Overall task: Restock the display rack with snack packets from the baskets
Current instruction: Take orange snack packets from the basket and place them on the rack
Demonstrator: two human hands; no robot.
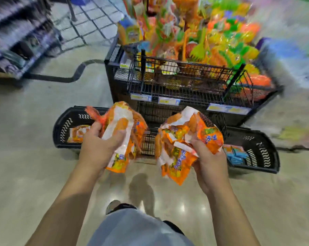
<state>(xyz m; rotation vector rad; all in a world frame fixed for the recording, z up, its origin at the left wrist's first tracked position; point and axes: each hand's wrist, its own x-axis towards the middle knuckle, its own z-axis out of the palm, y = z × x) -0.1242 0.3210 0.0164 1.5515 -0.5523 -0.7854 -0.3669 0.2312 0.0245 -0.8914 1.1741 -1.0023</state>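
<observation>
Left hand (100, 144) grips a bunch of orange-and-white snack packets (121, 132) and right hand (208, 160) grips a second bunch (184, 144), fingers curled round both, held over the floor on the near side of the black wire display rack (176, 82); blue lettering on the wrappers is too blurred to read. Black baskets sit on the floor either side: left basket (64, 128) with one orange packet (79, 134), right basket (267, 157) with blue packets (235, 155). Price tags (168, 100) run along the rack's front rail, print illegible.
</observation>
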